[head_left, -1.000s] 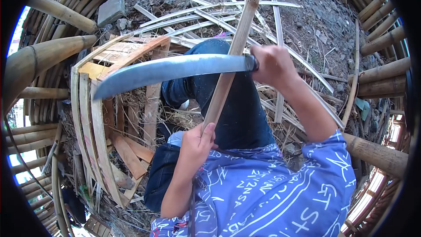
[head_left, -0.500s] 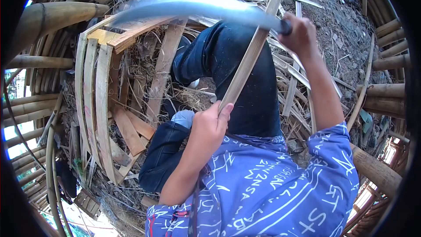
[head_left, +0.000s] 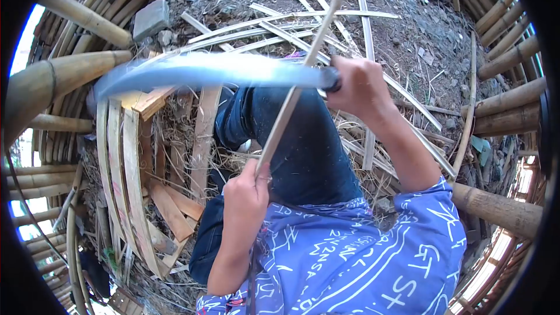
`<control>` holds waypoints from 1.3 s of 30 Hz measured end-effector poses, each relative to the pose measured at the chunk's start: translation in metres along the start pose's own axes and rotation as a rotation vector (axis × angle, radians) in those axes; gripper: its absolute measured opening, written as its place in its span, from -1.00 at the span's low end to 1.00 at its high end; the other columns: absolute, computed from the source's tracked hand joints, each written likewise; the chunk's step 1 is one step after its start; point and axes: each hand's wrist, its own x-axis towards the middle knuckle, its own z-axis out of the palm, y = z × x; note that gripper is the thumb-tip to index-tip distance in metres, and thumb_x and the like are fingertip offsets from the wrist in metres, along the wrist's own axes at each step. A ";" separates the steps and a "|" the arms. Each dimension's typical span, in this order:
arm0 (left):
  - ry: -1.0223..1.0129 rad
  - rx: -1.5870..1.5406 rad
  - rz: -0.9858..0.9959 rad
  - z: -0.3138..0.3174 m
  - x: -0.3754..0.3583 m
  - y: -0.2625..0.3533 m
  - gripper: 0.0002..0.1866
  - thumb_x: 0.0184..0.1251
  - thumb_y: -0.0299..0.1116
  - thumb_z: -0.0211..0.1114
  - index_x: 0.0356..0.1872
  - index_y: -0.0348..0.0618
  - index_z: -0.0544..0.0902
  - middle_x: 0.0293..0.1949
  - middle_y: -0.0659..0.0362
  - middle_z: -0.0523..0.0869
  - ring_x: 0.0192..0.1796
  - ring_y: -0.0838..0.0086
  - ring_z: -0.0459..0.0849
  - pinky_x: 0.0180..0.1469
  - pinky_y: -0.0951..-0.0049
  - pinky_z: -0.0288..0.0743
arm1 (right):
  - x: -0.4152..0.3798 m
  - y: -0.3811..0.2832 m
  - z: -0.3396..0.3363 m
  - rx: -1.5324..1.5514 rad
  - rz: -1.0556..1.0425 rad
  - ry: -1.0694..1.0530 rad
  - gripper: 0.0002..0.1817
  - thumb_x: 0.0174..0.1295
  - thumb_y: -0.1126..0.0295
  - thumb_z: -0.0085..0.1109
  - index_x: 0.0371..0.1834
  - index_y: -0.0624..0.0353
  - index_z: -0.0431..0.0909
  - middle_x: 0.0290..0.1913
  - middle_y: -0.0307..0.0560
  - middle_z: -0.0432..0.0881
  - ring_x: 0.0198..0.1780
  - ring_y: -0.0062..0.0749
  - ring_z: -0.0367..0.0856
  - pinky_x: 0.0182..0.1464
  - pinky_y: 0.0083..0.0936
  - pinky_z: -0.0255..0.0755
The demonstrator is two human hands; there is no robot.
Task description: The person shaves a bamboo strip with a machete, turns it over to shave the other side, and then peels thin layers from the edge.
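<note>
Holding one machete (head_left: pixel 210 73) in the right hand (head_left: pixel 359 84), fingers wrapped tightly about its single dark handle (head_left: pixel 331 80). Gripping one bamboo strip (head_left: pixel 281 122) near its lower end in the left hand (head_left: pixel 245 195), fingers curled round and thumb along the strip. Two hands in all, both occupied. Strip slanting up and away from the left hand, over the bent knee, past the blade to the top edge of the view. Blade crossing the strip just beside the right hand, curved tip out to the left; too blurred to tell whether touching.

Below, two legs in dark jeans (head_left: pixel 309 146), one bent under the strip, the other folded lower left. Dressed in one blue-violet shirt (head_left: pixel 361 256) with white lettering. To the left, one slatted wooden crate (head_left: pixel 135 178), with three pale slats (head_left: pixel 116 151) along the near side and at least three loose boards (head_left: pixel 172 216) within or beside. Beyond the knee, at least seven split bamboo strips (head_left: pixel 366 17) strewn crosswise on stony ground (head_left: pixel 402 41); too tangled for an exact count. Also one grey block (head_left: pixel 151 19) at upper left, near four thick bamboo poles (head_left: pixel 84 17). At the right sleeve, one more thick pole (head_left: pixel 496 210).
</note>
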 end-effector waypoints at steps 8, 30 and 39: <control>0.016 0.091 -0.061 -0.004 -0.016 -0.006 -0.69 0.51 -0.28 0.05 -0.41 -0.30 0.46 -0.64 -0.17 0.50 -0.51 -0.15 0.55 -0.51 0.02 0.31 | 0.043 0.051 0.012 -0.116 0.257 0.031 -0.77 0.14 0.29 0.09 -0.47 0.24 0.62 -0.48 0.14 0.68 -0.41 -0.08 0.73 -0.29 -0.25 0.63; 0.044 0.290 0.013 -0.012 -0.018 0.005 -0.72 0.49 -0.28 0.07 -0.39 -0.27 0.45 -0.63 -0.15 0.52 -0.51 -0.10 0.59 -0.51 0.05 0.37 | 0.021 0.002 -0.002 -0.045 0.089 -0.207 -0.76 -0.12 0.23 0.25 -0.55 0.21 0.61 -0.47 0.17 0.66 -0.30 0.04 0.70 -0.16 -0.20 0.59; 0.021 0.251 0.005 -0.015 -0.019 0.006 -0.70 0.50 -0.26 0.06 -0.40 -0.28 0.44 -0.63 -0.14 0.52 -0.52 -0.09 0.57 -0.50 0.05 0.36 | 0.032 0.018 0.008 -0.133 0.092 -0.145 -0.80 -0.11 0.30 0.24 -0.46 0.18 0.59 -0.45 0.14 0.66 -0.31 0.06 0.68 -0.19 -0.18 0.59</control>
